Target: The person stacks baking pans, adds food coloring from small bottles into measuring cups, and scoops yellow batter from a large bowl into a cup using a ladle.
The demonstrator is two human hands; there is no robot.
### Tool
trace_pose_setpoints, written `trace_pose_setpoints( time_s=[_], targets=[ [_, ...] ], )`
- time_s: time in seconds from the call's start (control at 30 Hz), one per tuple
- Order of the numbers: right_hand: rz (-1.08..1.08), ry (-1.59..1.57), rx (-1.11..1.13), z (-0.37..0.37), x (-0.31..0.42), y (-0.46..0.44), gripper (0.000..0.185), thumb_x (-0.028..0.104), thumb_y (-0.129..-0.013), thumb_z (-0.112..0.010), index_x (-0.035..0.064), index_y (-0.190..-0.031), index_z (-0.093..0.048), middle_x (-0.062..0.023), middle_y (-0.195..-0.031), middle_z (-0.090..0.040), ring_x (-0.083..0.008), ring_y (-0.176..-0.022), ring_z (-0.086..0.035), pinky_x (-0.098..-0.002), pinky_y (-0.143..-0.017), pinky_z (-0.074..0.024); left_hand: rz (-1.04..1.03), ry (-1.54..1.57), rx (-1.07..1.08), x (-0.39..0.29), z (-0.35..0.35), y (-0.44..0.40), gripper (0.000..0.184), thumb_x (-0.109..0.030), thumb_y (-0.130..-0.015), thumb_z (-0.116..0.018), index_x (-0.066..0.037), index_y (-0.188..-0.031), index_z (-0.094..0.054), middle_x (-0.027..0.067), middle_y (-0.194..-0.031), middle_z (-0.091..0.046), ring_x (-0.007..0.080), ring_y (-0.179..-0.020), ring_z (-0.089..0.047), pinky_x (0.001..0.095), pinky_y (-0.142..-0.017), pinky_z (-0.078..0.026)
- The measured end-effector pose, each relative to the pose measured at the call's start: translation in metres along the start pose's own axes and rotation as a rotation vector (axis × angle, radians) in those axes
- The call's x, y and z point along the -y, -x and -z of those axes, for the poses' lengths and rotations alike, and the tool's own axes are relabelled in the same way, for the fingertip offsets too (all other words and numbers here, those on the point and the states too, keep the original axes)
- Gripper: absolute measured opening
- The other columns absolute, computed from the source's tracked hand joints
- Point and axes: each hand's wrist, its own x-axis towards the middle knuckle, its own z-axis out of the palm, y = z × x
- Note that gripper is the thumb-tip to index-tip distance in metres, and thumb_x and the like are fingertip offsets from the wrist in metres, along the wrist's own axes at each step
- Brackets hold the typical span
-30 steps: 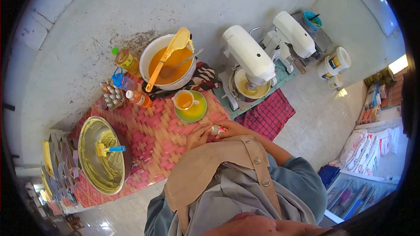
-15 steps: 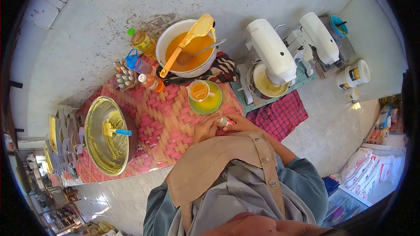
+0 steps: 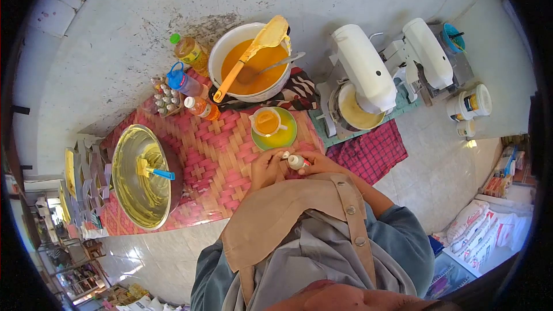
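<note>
In the head view, my right hand [image 3: 318, 163] is closed around a small white bottle [image 3: 296, 162] with a red mark on its label. My left hand [image 3: 266, 170] pinches a small white cap [image 3: 286, 154] just beside the bottle's mouth. Both hands are at the table's front edge, close to my apron. Just beyond them, a cup of orange liquid [image 3: 266, 122] stands on a green plate [image 3: 292, 136] that has yellow liquid on it.
A white pot [image 3: 216, 52] of orange liquid carries a batter-smeared spatula [image 3: 232, 79] and a ladle. Bottles [image 3: 203, 107] stand to its left. A large metal bowl [image 3: 174, 179] holds a blue-handled spatula. Stand mixers [image 3: 364, 69] are at right, a checked cloth [image 3: 368, 150] before them.
The cap has come off the bottle and is now in my left hand, apart from it. The bottle shows more fully in my right hand. The view has shifted slightly.
</note>
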Motion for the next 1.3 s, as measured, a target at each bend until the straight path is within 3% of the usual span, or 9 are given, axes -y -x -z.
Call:
trace_pose_setpoints(
  time_s=[0.07, 0.2, 0.27, 0.43, 0.6, 0.67, 0.83, 1.07, 1.3],
  targets=[
    [-0.002, -0.241, 0.067, 0.006, -0.015, -0.005, 0.055, 0.021, -0.079, -0.065, 0.0034, -0.125, -0.042, -0.0058, -0.109, -0.053, -0.0153, -0.099, -0.051, -0.0282, -0.086, -0.0406, 0.018, 0.414, 0.088, -0.003, 0.001, 0.003, 0.016, 0.001, -0.084, -0.051, 0.004, -0.095, -0.062, 0.0122, -0.093, -0.065, 0.0195, -0.088, -0.06, 0.0287, -0.079, -0.047],
    [0.003, -0.641, 0.125, 0.01, -0.019, -0.002, 0.053, 0.019, -0.08, -0.062, 0.0056, -0.126, -0.039, -0.0065, -0.103, -0.054, -0.0161, -0.088, -0.053, -0.029, -0.078, -0.0432, 0.062, 0.395, 0.159, -0.007, 0.0, 0.004, 0.017, 0.002, -0.083, -0.052, 0.003, -0.097, -0.062, 0.0134, -0.097, -0.063, 0.0206, -0.093, -0.059, 0.0295, -0.085, -0.044],
    [0.032, -0.705, 0.159, 0.011, -0.014, 0.002, 0.052, 0.02, -0.081, -0.061, 0.0052, -0.126, -0.04, -0.007, -0.103, -0.054, -0.0168, -0.087, -0.054, -0.029, -0.077, -0.0434, -0.183, 0.338, 0.216, 0.002, -0.005, 0.001, 0.018, 0.004, -0.084, -0.05, 0.004, -0.098, -0.061, 0.0142, -0.108, -0.057, 0.0177, -0.088, -0.058, 0.0253, -0.075, -0.048],
    [0.04, -0.795, 0.192, 0.019, -0.002, 0.01, 0.051, 0.021, -0.082, -0.059, 0.0057, -0.126, -0.04, -0.0075, -0.105, -0.053, -0.018, -0.088, -0.053, -0.0288, -0.078, -0.0432, -0.345, 0.061, 0.222, 0.005, -0.004, -0.002, 0.022, -0.002, -0.084, -0.053, 0.0, -0.104, -0.061, 0.0131, -0.12, -0.049, 0.0184, -0.095, -0.055, 0.0262, -0.075, -0.047],
    [0.173, -0.422, -0.275, 0.03, 0.006, 0.024, 0.05, 0.013, -0.078, -0.062, 0.0061, -0.123, -0.042, -0.0041, -0.106, -0.053, -0.0145, -0.092, -0.051, -0.0269, -0.079, -0.0418, -0.442, -0.047, 0.162, 0.004, -0.003, 0.0, 0.027, -0.008, -0.082, -0.057, -0.002, -0.108, -0.06, 0.0118, -0.127, -0.043, 0.0203, -0.101, -0.053, 0.0292, -0.083, -0.044],
    [0.187, -0.384, -0.371, 0.05, -0.006, 0.028, 0.046, 0.01, -0.077, -0.063, 0.0036, -0.119, -0.044, -0.0035, -0.106, -0.053, -0.0137, -0.095, -0.051, -0.0266, -0.081, -0.0417, -0.169, 0.04, 0.178, 0.0, 0.001, 0.006, 0.028, -0.007, -0.082, -0.056, -0.003, -0.109, -0.06, 0.0116, -0.124, -0.046, 0.021, -0.101, -0.053, 0.0305, -0.086, -0.042],
    [0.514, -0.035, -1.041, 0.104, -0.017, 0.038, 0.038, 0.01, -0.078, -0.064, 0.0001, -0.11, -0.046, -0.0073, -0.102, -0.054, -0.0142, -0.093, -0.052, -0.0277, -0.08, -0.0427, -0.2, 0.007, 0.151, 0.025, 0.007, 0.008, 0.028, -0.005, -0.082, -0.056, -0.003, -0.109, -0.059, 0.0104, -0.12, -0.048, 0.0189, -0.102, -0.052, 0.0287, -0.085, -0.043],
    [0.311, 0.416, -1.47, 0.169, -0.021, 0.045, 0.042, 0.01, -0.073, -0.068, -0.0012, -0.107, -0.047, -0.0106, -0.099, -0.055, -0.0189, -0.089, -0.054, -0.0298, -0.08, -0.0427, -0.201, 0.016, 0.153, 0.027, 0.014, 0.01, 0.027, -0.005, -0.083, -0.055, -0.003, -0.11, -0.058, 0.0088, -0.119, -0.047, 0.0175, -0.103, -0.051, 0.028, -0.088, -0.042],
    [0.165, 0.687, -1.568, 0.21, -0.033, 0.04, 0.044, 0.01, -0.067, -0.071, 0.0, -0.104, -0.05, -0.0159, -0.097, -0.059, -0.0275, -0.091, -0.057, -0.0343, -0.081, -0.0441, -0.184, 0.104, 0.08, 0.038, 0.014, 0.007, 0.026, -0.003, -0.08, -0.056, -0.004, -0.106, -0.06, 0.0101, -0.117, -0.051, 0.0185, -0.099, -0.055, 0.0276, -0.083, -0.044]
  ],
)
